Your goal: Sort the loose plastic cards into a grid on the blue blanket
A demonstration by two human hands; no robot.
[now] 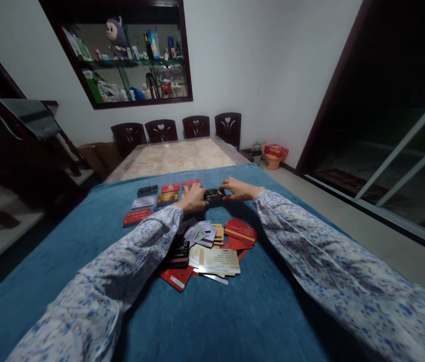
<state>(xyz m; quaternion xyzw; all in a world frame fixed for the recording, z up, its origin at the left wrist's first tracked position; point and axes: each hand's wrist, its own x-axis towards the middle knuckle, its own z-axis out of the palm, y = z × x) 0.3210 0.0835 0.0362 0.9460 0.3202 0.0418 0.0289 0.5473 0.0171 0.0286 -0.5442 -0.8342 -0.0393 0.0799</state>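
Observation:
A black card (214,194), perhaps a small stack, is held by its two ends just above or on the blue cloth (235,311). My left hand (192,198) pinches its left end, and my right hand (239,189) grips the right end. Sorted cards lie left of my left hand: a black stack (148,190), a red one (170,188), a gold one (168,197), a lilac one (143,202) and a red one (137,217). My left hand partly hides others. Nearer me spreads a loose pile with cream cards (219,262), red cards (241,231) and black cards (179,253).
The cloth covers the near part of a long marble-patterned table (176,155). Several dark wooden chairs (196,126) stand at its far end. A wall cabinet (129,55) holds a plush toy and bottles. Right of the table, an orange bucket (271,161) stands on the floor.

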